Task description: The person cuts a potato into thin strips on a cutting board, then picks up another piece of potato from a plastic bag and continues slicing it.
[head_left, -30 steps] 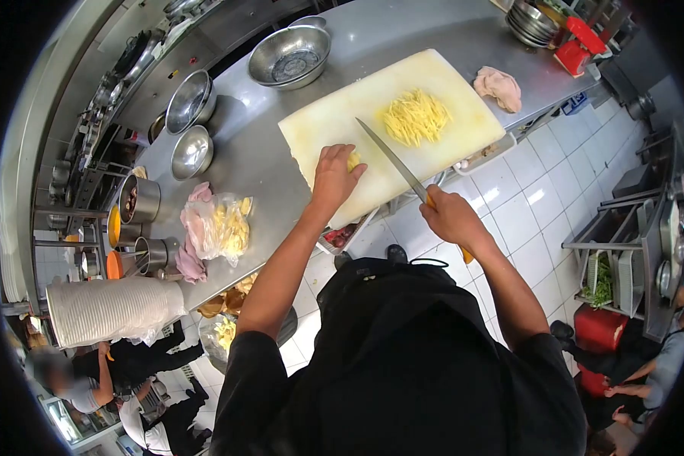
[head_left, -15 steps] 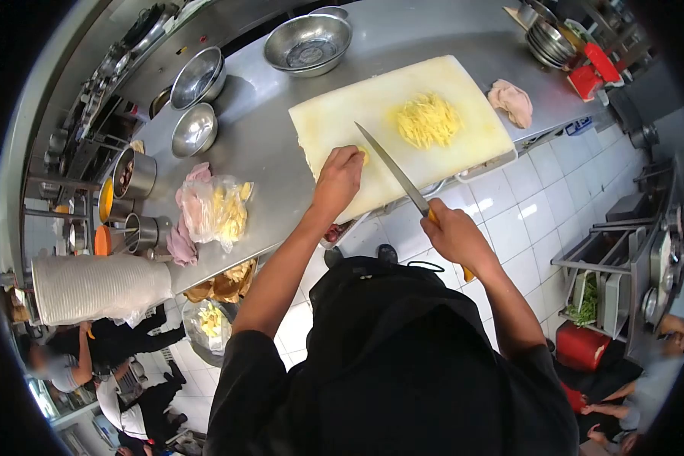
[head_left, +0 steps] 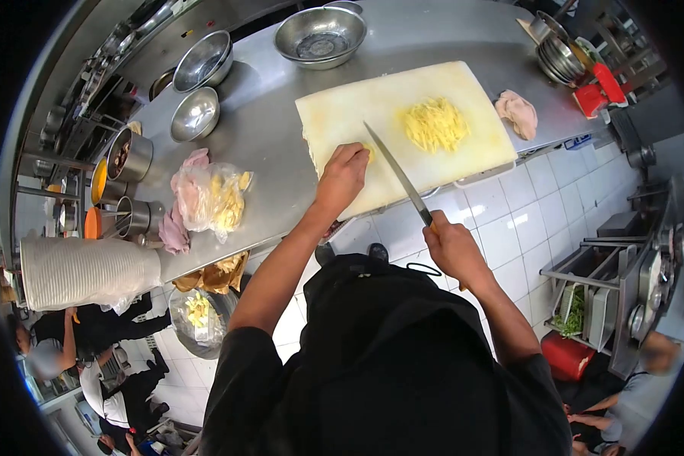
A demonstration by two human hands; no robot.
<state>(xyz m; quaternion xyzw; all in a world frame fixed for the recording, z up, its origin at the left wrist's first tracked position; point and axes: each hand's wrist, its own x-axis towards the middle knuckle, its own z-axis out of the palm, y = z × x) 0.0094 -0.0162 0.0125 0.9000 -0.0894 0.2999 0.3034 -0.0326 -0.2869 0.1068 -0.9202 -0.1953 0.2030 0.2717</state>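
Observation:
My right hand (head_left: 454,245) grips the orange handle of a long kitchen knife (head_left: 397,169). Its blade slants up and left over the white cutting board (head_left: 334,114), with the tip beyond my left fingertips. Fingers bent, my left hand (head_left: 343,176) rests on the board's left part, holding a small yellow vegetable piece (head_left: 370,153). The piece is mostly hidden by the fingers, and the blade lies just to its right. Right of the blade, a heap of thin yellow strips (head_left: 435,125) lies on the board.
Left on the steel table stand a plastic bag of yellow pieces (head_left: 226,199), metal bowls (head_left: 196,115) and stacked white containers (head_left: 87,270). A pink cloth (head_left: 517,114) lies right of the board. Below the table edge sits a bag-lined bin (head_left: 201,323). People are at lower left and right.
The view has shifted slightly, so the board and bowls sit a little further right. Both hands keep their hold, with the knife still beside the yellow piece.

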